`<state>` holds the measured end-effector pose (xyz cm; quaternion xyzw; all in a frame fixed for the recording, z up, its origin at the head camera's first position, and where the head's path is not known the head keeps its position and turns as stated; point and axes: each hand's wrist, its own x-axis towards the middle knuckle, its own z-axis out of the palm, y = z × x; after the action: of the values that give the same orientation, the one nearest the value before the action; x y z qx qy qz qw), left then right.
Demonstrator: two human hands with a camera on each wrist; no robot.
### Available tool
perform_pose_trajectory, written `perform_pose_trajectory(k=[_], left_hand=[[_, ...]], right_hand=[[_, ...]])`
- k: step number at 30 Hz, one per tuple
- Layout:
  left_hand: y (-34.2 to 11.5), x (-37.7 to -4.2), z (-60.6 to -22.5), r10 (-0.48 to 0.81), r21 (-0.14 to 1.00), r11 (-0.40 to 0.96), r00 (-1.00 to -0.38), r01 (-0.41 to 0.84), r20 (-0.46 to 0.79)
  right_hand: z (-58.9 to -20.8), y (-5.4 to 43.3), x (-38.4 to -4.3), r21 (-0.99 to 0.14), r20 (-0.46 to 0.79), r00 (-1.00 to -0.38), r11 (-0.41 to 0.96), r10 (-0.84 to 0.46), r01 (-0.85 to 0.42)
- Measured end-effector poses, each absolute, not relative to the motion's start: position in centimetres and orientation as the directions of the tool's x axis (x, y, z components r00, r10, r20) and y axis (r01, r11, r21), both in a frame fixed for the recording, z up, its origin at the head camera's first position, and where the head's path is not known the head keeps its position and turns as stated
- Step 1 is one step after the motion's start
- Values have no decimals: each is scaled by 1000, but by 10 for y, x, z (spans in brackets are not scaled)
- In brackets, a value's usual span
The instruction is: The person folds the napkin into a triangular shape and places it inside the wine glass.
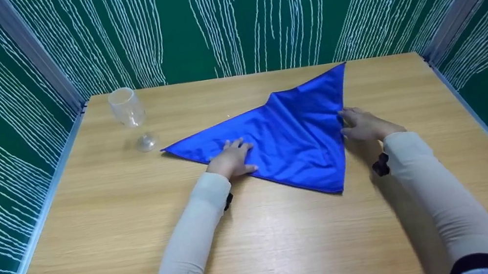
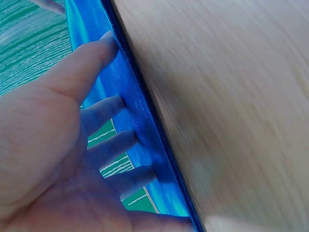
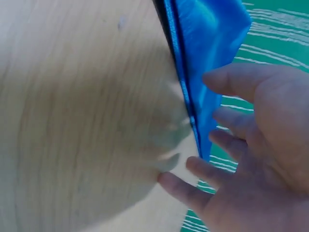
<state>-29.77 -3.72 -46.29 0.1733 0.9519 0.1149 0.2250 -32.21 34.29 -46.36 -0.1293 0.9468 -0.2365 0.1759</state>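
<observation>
A shiny blue cloth (image 1: 293, 133), folded into a rough triangle with wrinkles across it, lies on the wooden table. Spread fingers of my left hand (image 1: 231, 160) rest on its lower left part, with the thumb near the front edge. In the left wrist view those fingertips (image 2: 116, 104) touch the fabric along its edge. My right hand (image 1: 366, 125) is at the cloth's right edge, its fingers loosely extended. The right wrist view shows the right fingers (image 3: 231, 79) beside the blue edge, pinching nothing.
A clear stemmed glass (image 1: 128, 111) stands at the back left, close to the cloth's left tip. Green walls with white streaks (image 1: 205, 24) border the table (image 1: 263, 253) at the back and both sides.
</observation>
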Motion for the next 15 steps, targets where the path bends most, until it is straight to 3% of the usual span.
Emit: perform_pose_trajectory(k=[15], left_hand=[[-38, -298, -464, 384, 309, 910, -840, 275, -384]], right_hand=[[-473, 338, -324, -364, -320, -899, 915, -300, -175]])
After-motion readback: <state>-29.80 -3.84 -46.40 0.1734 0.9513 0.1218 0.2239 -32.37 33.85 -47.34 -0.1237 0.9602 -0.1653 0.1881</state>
